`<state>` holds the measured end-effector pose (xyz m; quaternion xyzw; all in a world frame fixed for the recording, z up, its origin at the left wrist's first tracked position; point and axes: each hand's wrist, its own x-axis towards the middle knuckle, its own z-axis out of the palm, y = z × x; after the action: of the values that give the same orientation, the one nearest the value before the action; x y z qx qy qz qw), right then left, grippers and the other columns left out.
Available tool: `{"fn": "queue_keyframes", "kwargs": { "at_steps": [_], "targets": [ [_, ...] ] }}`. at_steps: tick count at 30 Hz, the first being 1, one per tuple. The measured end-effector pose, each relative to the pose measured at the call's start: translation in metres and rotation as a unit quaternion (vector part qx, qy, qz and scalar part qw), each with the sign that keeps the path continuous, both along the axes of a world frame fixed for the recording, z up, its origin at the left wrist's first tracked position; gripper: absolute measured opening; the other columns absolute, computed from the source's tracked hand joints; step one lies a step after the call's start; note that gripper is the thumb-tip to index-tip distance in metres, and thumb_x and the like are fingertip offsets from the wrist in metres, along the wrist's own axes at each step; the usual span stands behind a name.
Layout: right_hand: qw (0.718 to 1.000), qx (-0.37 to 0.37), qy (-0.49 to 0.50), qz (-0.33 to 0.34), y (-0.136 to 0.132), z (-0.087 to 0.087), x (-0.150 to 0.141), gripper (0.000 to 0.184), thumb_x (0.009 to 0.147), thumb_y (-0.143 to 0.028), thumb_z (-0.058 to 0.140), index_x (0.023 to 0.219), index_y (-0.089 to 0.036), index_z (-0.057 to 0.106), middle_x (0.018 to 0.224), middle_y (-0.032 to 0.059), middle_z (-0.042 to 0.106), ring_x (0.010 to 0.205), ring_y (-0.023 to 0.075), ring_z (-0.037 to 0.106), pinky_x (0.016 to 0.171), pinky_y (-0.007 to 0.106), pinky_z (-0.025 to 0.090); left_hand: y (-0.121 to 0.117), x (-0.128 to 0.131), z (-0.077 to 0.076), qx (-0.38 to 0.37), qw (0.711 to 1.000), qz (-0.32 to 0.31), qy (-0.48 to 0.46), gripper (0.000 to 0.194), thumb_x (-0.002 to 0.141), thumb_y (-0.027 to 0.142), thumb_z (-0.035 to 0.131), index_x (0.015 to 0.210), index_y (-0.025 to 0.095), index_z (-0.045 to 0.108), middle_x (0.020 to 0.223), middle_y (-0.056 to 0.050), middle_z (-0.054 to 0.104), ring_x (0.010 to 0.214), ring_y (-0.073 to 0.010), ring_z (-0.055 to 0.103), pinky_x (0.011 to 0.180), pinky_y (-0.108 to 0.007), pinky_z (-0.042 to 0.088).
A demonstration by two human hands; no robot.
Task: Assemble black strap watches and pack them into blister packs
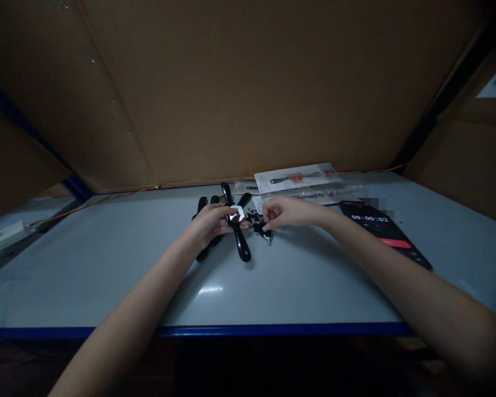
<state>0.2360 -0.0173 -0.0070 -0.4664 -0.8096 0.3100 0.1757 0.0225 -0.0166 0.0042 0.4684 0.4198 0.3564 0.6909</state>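
My left hand (209,221) grips a black-handled spokeshave (240,245) that lies lengthwise on the table, with a silver metal plate (236,213) at its middle. A second black spokeshave (201,253) lies partly hidden beneath and behind that hand. My right hand (284,213) reaches in from the right, its fingertips closed on a small black thumbscrew part (257,225). Just below those fingers, a small metal wing screw (268,238) lies close by. Other small dark parts sit between my hands, too small to tell apart.
Printed packaging cards in clear bags (295,177) lie behind my hands. A phone (380,231) showing a timer lies to the right. The grey table (86,264) has a blue front edge (231,331), with a cable (91,204) along its back and cardboard walls behind.
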Motion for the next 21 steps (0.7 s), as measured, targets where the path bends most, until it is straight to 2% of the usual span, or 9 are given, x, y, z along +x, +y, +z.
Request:
{"fn": "queue_keyframes", "kwargs": {
  "at_steps": [3,7,13,18,21],
  "targets": [
    [0.997,-0.028,0.068,-0.029,-0.002,0.007,0.002,0.013,0.063,-0.025,0.066,0.065,-0.019,0.055,0.061,-0.0003,0.058,0.055,0.0120,0.052,0.048,0.025,0.039,0.000,0.000,-0.001,-0.006,1.000,-0.025,0.008,0.021,0.074,0.011,0.060,0.094,0.006,0.054,0.082,-0.017,0.066,0.070,-0.0200,0.067,0.073,-0.034,0.054],
    [0.976,-0.091,0.184,-0.073,-0.007,0.015,0.003,0.017,0.068,-0.032,0.064,0.075,-0.019,0.056,0.063,0.0024,0.061,0.054,0.0160,0.060,0.044,0.028,0.047,-0.001,0.000,0.000,-0.027,0.998,-0.053,0.011,0.022,0.081,0.022,0.054,0.096,0.006,0.056,0.082,-0.016,0.067,0.069,-0.0206,0.067,0.073,-0.035,0.054],
    [0.966,-0.073,0.244,-0.046,-0.017,0.024,-0.007,0.023,0.076,-0.037,0.058,0.090,-0.019,0.062,0.085,0.0064,0.064,0.058,0.0143,0.062,0.038,0.023,0.045,-0.006,0.002,0.003,-0.064,0.991,-0.113,0.013,0.028,0.083,0.029,0.048,0.101,0.009,0.056,0.083,-0.013,0.069,0.072,-0.0202,0.067,0.077,-0.035,0.052],
    [0.962,-0.100,0.254,-0.001,-0.025,0.022,-0.020,0.036,0.075,-0.027,0.060,0.110,-0.023,0.054,0.068,-0.0007,0.060,0.053,0.0131,0.059,0.041,0.023,0.046,-0.009,0.003,0.004,-0.073,0.985,-0.153,0.026,0.032,0.085,0.034,0.042,0.096,0.009,0.059,0.079,-0.014,0.069,0.072,-0.0203,0.067,0.078,-0.035,0.050],
    [0.961,-0.113,0.253,0.009,-0.025,0.016,-0.024,0.038,0.071,-0.025,0.064,0.107,-0.022,0.053,0.062,-0.0031,0.058,0.049,0.0131,0.058,0.042,0.024,0.046,-0.009,0.004,0.004,-0.083,0.981,-0.173,0.041,0.034,0.084,0.038,0.043,0.095,0.010,0.059,0.080,-0.013,0.069,0.069,-0.0198,0.066,0.077,-0.036,0.050]
  ]
}}
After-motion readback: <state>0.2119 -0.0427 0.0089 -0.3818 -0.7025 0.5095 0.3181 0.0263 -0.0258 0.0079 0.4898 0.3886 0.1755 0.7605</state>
